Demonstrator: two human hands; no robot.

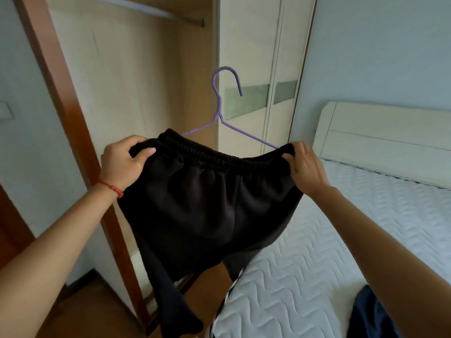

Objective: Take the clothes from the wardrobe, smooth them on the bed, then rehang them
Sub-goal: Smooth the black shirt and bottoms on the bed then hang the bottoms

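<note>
Black trousers [205, 206] with an elastic waistband hang in the air in front of me, stretched over a purple wire hanger [219, 111] whose hook points up. My left hand [123, 162] grips the waistband's left end. My right hand [305, 164] pinches its right end, where the hanger's arm goes into the cloth. The legs hang down past the bed's corner; one shows white side stripes. Behind the hanger stands the open wardrobe [136, 76], its rail [156, 11] bare where it shows.
The bed [329, 252] with a white quilted mattress fills the lower right, its pale headboard [380, 128] by the wall. A dark blue garment [371, 315] lies at the bottom right. A brown door frame [63, 93] stands left, the shut wardrobe doors [263, 69] right of the opening.
</note>
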